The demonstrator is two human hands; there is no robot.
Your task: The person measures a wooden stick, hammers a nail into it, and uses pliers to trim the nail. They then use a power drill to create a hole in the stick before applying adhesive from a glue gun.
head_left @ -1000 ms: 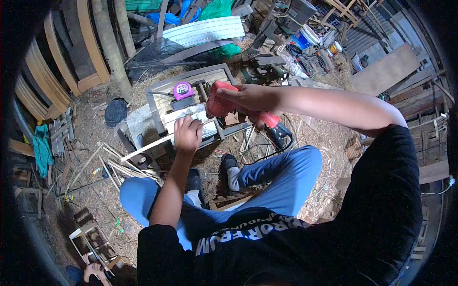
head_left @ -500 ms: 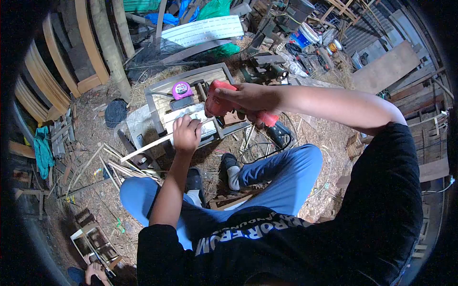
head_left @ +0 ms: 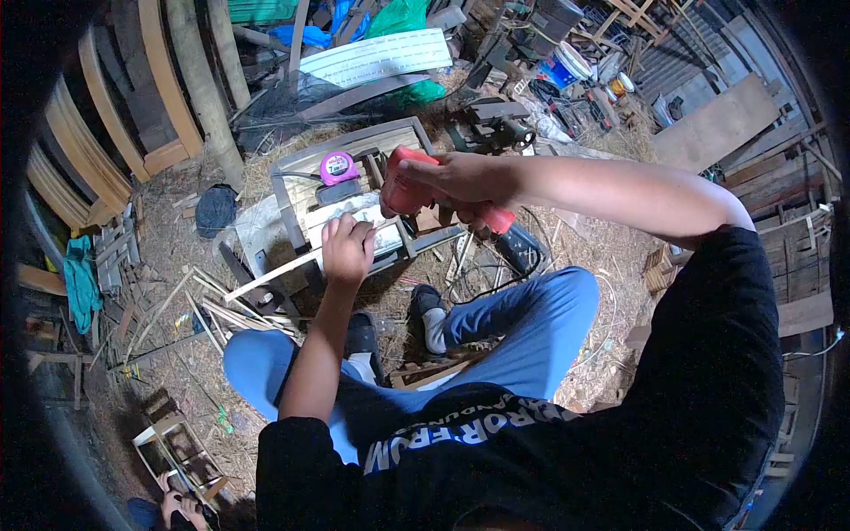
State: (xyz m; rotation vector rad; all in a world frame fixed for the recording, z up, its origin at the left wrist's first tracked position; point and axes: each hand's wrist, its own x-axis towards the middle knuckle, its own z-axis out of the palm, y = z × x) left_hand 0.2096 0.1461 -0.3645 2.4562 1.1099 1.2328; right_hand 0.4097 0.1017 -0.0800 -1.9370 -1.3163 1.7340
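Note:
My right hand [head_left: 460, 181] is closed round the handle of a red power tool [head_left: 407, 183], shaped like a drill, with its nose hidden. My left hand [head_left: 348, 250] is closed on a thin wooden strip [head_left: 274, 277], which sticks out to the lower left. The strip's other end runs toward the tool, over a white block [head_left: 332, 212] in a wooden frame [head_left: 288, 212]. Behind the block sit a dark rectangular piece [head_left: 337, 191] and a purple tape measure [head_left: 337, 168].
Loose wooden strips [head_left: 235, 319] lie left of my knees. A black corded tool [head_left: 521, 250] rests on the shavings-covered floor at right. Another person's hands [head_left: 181, 509] are at lower left, by a small wooden box [head_left: 173, 447]. Curved wooden pieces [head_left: 115, 106] stand at upper left.
My hands, the red tool and the strip have hardly moved. At lower left, the other person's hands have shifted slightly.

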